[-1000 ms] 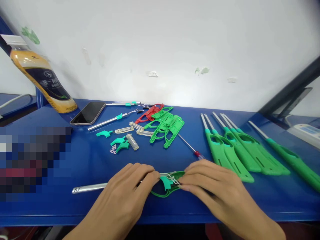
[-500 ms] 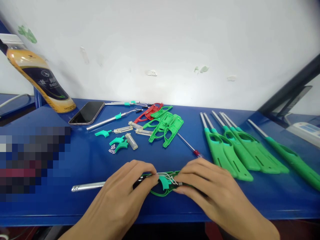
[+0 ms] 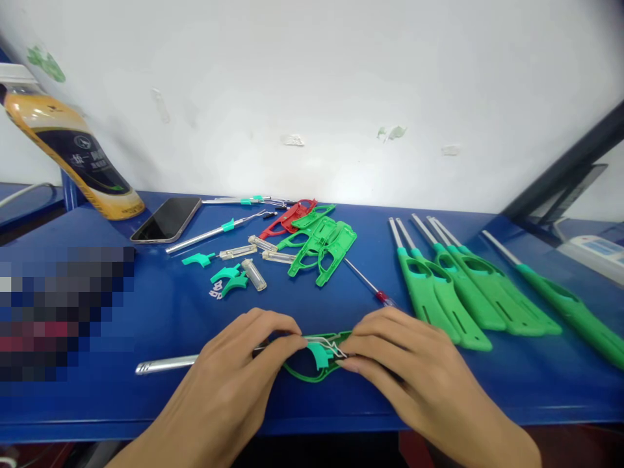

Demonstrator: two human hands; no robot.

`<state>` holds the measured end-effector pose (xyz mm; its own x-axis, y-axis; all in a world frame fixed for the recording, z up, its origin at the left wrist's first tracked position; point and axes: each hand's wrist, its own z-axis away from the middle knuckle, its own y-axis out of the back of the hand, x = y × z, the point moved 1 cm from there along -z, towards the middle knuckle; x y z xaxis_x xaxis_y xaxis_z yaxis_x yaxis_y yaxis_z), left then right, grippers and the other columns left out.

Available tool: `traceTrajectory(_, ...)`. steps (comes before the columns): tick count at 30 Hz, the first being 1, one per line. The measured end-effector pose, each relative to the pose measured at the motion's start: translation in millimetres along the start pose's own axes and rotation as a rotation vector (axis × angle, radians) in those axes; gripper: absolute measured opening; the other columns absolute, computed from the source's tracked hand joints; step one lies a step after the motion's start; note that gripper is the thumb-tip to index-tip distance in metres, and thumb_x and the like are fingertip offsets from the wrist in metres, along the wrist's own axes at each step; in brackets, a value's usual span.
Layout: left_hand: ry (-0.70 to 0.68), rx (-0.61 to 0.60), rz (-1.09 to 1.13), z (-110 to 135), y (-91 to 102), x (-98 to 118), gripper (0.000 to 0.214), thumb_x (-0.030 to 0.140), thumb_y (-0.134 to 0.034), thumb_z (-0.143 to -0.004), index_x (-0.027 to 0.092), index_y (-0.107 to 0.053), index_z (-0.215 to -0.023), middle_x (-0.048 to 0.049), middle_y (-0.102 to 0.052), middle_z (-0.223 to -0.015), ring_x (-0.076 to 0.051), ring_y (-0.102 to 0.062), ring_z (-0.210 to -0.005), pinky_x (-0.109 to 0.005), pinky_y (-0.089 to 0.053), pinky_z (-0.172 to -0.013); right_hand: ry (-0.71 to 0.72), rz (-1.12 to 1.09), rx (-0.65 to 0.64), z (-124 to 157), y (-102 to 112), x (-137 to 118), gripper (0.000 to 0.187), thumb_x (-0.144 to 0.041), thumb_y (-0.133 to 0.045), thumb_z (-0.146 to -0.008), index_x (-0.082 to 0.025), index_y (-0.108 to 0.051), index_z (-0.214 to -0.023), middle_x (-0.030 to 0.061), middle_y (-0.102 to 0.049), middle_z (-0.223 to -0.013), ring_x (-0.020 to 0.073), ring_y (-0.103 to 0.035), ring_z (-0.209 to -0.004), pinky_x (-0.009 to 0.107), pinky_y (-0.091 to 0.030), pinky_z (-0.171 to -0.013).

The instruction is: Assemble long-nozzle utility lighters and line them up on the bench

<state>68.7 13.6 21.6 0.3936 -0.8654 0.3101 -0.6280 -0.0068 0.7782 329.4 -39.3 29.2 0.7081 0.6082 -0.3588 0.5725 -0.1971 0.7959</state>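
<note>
A green half shell of a long-nosed lighter [image 3: 303,375] lies at the table's front, between my two hands. In it sit a teal trigger [image 3: 320,356] and thin whitish wires [image 3: 337,348]. A silver tube [image 3: 166,364] sticks out to the left from under my left hand [image 3: 234,367]. That hand's thumb and fingers are closed on the shell's tube end. My right hand [image 3: 407,357] is closed over the handle end, its thumb and fingertips at the wires. My fingers hide much of the shell and whatever lies beneath them.
Several assembled green lighters [image 3: 468,292] lie at right. Behind my hands are a screwdriver [image 3: 363,278], empty green shells [image 3: 336,253], a red shell [image 3: 290,219], clear fuel tanks [image 3: 254,275], teal triggers [image 3: 227,273] and tubes [image 3: 199,240]. A phone [image 3: 168,220] and bottle [image 3: 82,146] stand left.
My left fingertips have shifted slightly left and up along the shell. The right fingers now cover the dark piece at the wires' end. The whole view has moved a little.
</note>
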Motion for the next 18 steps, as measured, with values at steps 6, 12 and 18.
traceTrajectory(6, -0.012, 0.001, -0.047, -1.0, 1.4, 2.4, 0.039, -0.006, -0.044, -0.108, 0.018, -0.069, -0.127, -0.0054, -0.068, -0.119, -0.017, -0.066, -0.105, -0.029, -0.055, -0.093, -0.004, -0.012, -0.002, 0.3, -0.1, 0.6, 0.009, -0.025, -0.064, -0.115, -0.024, -0.073, -0.113, -0.0032, -0.080, -0.105, 0.0167, -0.070, -0.094, 0.034, -0.055, -0.100)
traceTrajectory(12, -0.047, 0.017, -0.117, -5.2, 4.2, 4.3, 0.043, -0.010, -0.043, -0.102, 0.016, -0.071, -0.122, -0.0065, -0.071, -0.115, -0.019, -0.066, -0.102, -0.031, -0.056, -0.091, 0.005, 0.006, -0.030, 0.6, 0.2, 2.1, 0.011, -0.027, -0.064, -0.114, -0.023, -0.074, -0.114, -0.0020, -0.079, -0.106, 0.0174, -0.069, -0.095, 0.034, -0.056, -0.090)
traceTrajectory(18, -0.060, 0.006, -0.179, -1.2, 2.8, 3.6, 0.052, -0.015, -0.041, -0.095, 0.016, -0.071, -0.124, -0.0070, -0.070, -0.119, -0.020, -0.064, -0.112, -0.032, -0.053, -0.098, 0.032, 0.031, -0.035, 0.6, 0.1, 2.2, 0.011, -0.026, -0.064, -0.114, -0.023, -0.074, -0.116, -0.0011, -0.078, -0.107, 0.0176, -0.068, -0.093, 0.034, -0.055, -0.086)
